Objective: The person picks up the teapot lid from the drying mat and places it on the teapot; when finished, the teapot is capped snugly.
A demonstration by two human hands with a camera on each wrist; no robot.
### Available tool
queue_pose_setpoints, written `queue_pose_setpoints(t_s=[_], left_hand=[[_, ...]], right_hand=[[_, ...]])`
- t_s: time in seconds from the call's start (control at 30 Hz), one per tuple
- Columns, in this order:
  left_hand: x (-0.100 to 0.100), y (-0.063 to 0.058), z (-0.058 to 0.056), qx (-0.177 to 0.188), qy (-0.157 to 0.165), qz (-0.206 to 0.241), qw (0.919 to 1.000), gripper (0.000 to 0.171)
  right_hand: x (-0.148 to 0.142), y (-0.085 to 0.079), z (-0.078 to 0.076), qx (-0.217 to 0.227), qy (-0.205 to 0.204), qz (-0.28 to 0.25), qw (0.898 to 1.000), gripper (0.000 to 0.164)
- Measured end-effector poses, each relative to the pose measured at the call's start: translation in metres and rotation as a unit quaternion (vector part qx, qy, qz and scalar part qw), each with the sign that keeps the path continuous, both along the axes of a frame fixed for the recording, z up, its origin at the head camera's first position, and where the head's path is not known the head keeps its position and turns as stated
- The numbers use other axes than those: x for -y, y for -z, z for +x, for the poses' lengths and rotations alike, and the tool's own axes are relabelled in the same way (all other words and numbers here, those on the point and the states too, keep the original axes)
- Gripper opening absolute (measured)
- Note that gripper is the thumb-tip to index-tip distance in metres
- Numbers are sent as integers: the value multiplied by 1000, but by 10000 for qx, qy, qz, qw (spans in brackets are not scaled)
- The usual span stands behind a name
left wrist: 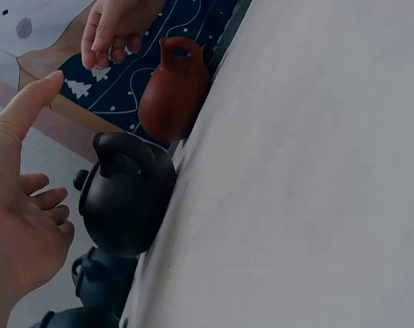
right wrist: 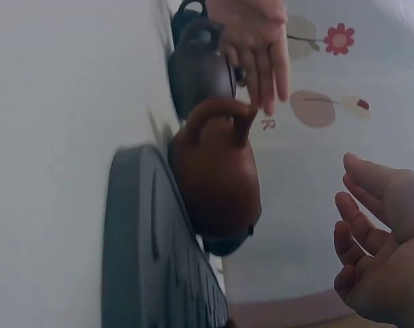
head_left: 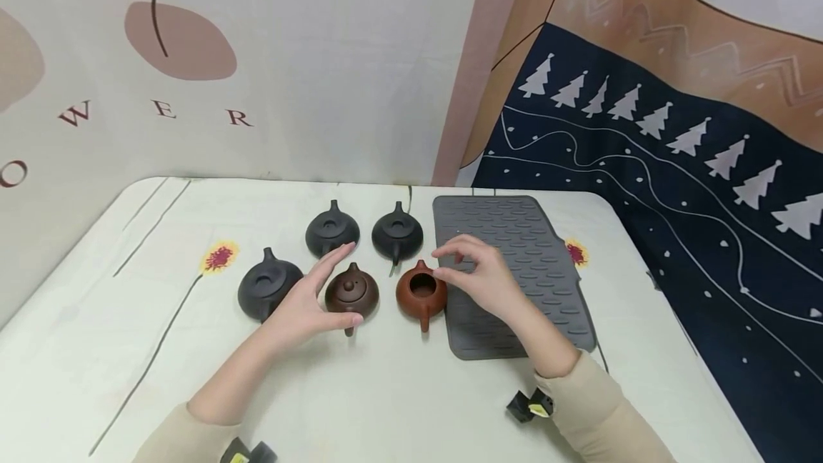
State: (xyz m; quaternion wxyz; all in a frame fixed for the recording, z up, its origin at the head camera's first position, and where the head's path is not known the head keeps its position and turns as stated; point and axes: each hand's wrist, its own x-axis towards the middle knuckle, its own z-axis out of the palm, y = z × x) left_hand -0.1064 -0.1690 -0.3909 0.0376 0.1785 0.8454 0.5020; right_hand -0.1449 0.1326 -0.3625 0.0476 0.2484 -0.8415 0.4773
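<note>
My left hand (head_left: 301, 311) spreads thumb and fingers on either side of a dark brown lidded teapot (head_left: 351, 293); the left wrist view shows the palm beside this teapot (left wrist: 128, 195), with a gap between them. To its right is a reddish-brown teapot (head_left: 411, 304) with an uncovered round opening. My right hand (head_left: 484, 277) hovers by that opening, fingers loosely bent and thumb apart from them. In the right wrist view, the right hand (right wrist: 384, 239) holds nothing and stands off from the reddish teapot (right wrist: 217, 181).
Black teapots stand behind and to the left: one at the left (head_left: 265, 290), one at back centre (head_left: 324, 238), another at back right (head_left: 397, 234). A grey ridged mat (head_left: 514, 327) lies right of the reddish teapot. The table (head_left: 360, 399) has a white floral cloth.
</note>
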Motion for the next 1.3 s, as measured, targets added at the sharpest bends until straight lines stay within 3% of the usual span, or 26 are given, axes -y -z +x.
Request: queue_pose_setpoints(t_s=[0.27, 0.53, 0.73, 0.93, 1.3], left_hand=[[-19, -15, 6, -63, 36, 288, 9996, 98], [-49, -18, 9, -3, 246, 427, 9988, 102], [-70, -14, 7, 15, 483, 569, 9972, 100], [-84, -8, 4, 204, 569, 632, 9962, 99], [-94, 11, -1, 636, 288, 661, 9954, 100]], right_hand=[[-39, 9, -5, 147, 520, 185, 9984, 22], [-70, 23, -10, 235, 813, 218, 9962, 25], [-82, 34, -16, 457, 801, 121, 9957, 26], [-86, 44, -19, 634, 937, 341, 9930, 26], [-85, 57, -22, 703, 846, 265, 9936, 26]])
